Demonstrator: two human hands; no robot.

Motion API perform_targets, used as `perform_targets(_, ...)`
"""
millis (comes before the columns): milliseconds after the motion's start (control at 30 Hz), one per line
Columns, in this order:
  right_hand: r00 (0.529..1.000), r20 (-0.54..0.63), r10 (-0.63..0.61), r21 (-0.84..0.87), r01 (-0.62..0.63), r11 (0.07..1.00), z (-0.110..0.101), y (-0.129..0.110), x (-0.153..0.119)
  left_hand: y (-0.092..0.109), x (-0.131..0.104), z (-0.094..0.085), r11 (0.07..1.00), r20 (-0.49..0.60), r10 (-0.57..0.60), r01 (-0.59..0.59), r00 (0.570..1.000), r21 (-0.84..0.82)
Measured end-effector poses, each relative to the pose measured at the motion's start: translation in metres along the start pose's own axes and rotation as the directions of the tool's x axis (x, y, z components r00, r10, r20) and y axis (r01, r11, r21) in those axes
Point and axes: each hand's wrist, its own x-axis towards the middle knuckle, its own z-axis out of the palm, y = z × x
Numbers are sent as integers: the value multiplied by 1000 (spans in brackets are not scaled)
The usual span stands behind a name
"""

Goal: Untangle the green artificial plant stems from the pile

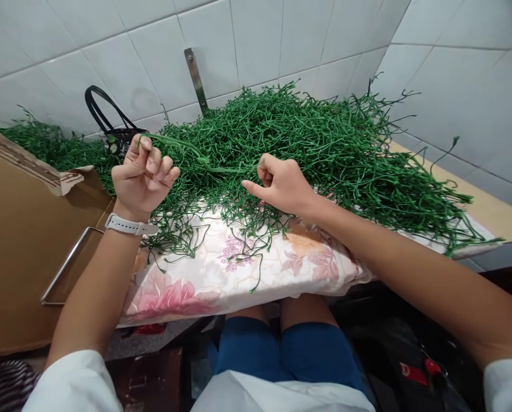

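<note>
My left hand point(142, 174) is raised, with a white band at its wrist, and its thumb and forefinger pinch one end of a thin green stem point(181, 144). The stem sags to the right and is smeared by motion. Over the front of the heap, my right hand point(284, 180) has its fingers curled, and the stem's far end runs up to its forefinger. Behind both hands lies a large tangled heap of green stems point(277, 123) with small knobby tips. Several loose stems point(256, 263) trail onto the floral cloth point(204, 286) below the hands.
A cardboard box point(28, 246) stands close on the left, beside a metal wire handle point(69, 260). Behind it are more green stems point(45, 143) and a black-handled bag point(120, 134). White tiled wall point(256, 40) with a metal bracket point(195, 80) borders the back.
</note>
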Motion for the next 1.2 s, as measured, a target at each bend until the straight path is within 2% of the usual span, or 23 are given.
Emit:
perform_targets(167,990,-135,-44,125,61,990,-4,-4,-1,-3,2,0,999,26,25,-27,999,41)
perform_targets(333,973,-205,-107,142,138,980,-5,-6,-1,-4,4,-3,989,-12,-28,30,1000,143)
perform_targets(433,962,-258,-93,139,132,981,-7,-5,0,-5,5,-7,984,6,-48,46,999,173)
perform_targets(533,953,-297,-57,127,99,987,-9,-4,1,-5,6,-8,990,4,-60,59,998,128)
perform_targets(667,963,-269,11,151,31,988,-10,-6,1,-5,7,-4,998,-22,-58,59,998,20)
perform_targets(833,961,-255,108,196,-58,979,-6,-7,-1,-9,6,2,996,-7,-85,86,996,13)
perform_targets(1033,946,-282,162,296,-75,952,-9,-4,3,-18,4,5,991,23,-121,122,992,-55)
perform_targets(1200,967,-200,155,490,-38,871,-4,4,11,-20,1,13,969,98,-247,244,964,40)
